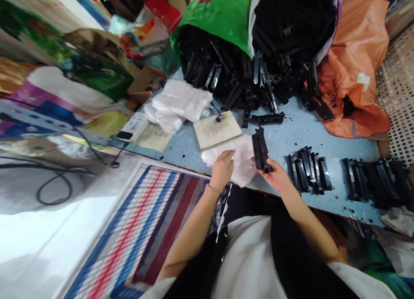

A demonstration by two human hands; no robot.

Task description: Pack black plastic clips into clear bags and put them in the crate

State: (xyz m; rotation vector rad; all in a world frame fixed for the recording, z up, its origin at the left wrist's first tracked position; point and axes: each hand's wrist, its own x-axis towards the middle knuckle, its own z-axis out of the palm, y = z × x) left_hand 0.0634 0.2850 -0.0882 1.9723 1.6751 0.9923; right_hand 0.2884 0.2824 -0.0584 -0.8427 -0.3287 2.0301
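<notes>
My right hand [276, 174] is closed around the lower end of a stack of long black plastic parts [259, 149], holding it upright over the near edge of the blue table [291, 135]. My left hand [222, 167] rests with bent fingers on a pile of thin white plastic bags [241, 161] lying just left of the black parts. A beaded bracelet circles my left wrist.
Two rows of black parts [308, 173] [375, 178] stand to the right. A big heap of black parts [246, 81] spills from green and orange sacks at the back. A beige pad [217, 130], more white bags [179, 102], a perforated basket [396, 92] and a striped sack [142, 234] surround the work spot.
</notes>
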